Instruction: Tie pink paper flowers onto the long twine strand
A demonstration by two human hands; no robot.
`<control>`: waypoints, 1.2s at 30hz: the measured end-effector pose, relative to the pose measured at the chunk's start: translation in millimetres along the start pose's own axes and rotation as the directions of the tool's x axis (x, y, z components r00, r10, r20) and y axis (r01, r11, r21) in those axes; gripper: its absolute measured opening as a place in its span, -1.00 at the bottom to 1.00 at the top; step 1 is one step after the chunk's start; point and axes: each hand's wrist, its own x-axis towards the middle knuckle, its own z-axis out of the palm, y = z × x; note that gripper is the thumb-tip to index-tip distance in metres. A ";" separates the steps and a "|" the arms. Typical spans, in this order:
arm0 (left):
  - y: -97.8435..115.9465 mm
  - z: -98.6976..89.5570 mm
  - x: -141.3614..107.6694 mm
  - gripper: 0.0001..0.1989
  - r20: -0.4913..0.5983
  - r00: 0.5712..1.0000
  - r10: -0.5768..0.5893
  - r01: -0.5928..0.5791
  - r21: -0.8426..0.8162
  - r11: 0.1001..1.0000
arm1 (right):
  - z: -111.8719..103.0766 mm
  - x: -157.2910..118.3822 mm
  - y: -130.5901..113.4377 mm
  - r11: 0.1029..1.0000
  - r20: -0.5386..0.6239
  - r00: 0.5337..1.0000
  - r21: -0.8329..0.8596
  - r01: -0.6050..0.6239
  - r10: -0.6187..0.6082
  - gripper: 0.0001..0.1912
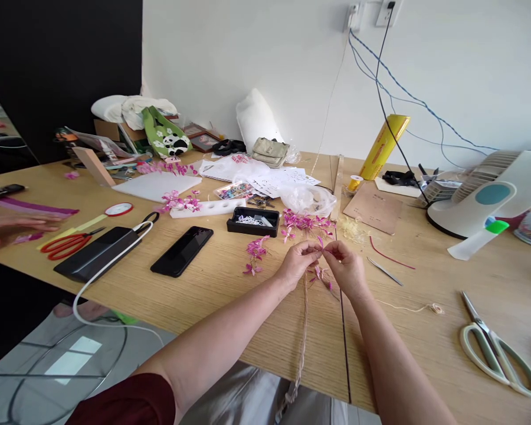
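Pink petal [321, 241] is pinched by fingertips of both the left hand [301, 261] and the right hand [347, 268], above the table [230, 289] (shaping or joining step, I suppose); next move calls for gentle steadiness. Nearby: twisted cord [304, 319], blossoms [304, 220].

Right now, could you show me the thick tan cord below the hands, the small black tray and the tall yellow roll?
Thick tan cord [305, 313]: head view, midway along it.
Small black tray [252, 230]: head view, front wall.
Tall yellow roll [385, 148]: head view, middle of its side.
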 end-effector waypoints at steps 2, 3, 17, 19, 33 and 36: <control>-1.6 -1.1 -0.3 -0.72 0.016 1.000 -0.020 0.020 -0.043 0.999 | 0.0 1.1 1.3 0.998 0.013 0.999 0.053 -0.031 0.030 -0.86; -2.0 -1.5 -0.5 -0.72 0.023 1.000 -0.021 0.023 -0.059 0.998 | -0.1 1.6 2.0 0.996 0.021 0.999 0.073 -0.045 0.044 -0.86; -10.9 -6.2 6.7 -0.77 -0.005 0.986 0.165 -0.161 0.196 0.967 | 0.7 1.9 10.2 0.997 0.067 0.994 -0.022 -0.080 0.082 -0.88; -12.9 -6.9 8.7 -0.81 -0.028 0.975 0.221 -0.207 0.261 0.943 | 2.8 1.4 11.1 0.996 0.072 0.993 -0.024 -0.090 0.091 -0.88; 0.2 -1.3 1.3 -0.71 -0.081 0.997 0.015 -0.024 -0.109 0.994 | -0.2 2.0 7.0 0.986 0.104 0.982 0.043 -0.163 0.158 -0.92; 0.7 -0.9 -0.9 -0.71 -0.017 0.999 0.030 -0.030 -0.025 0.999 | -1.4 2.6 5.9 0.983 0.095 0.982 0.070 -0.171 0.164 -0.92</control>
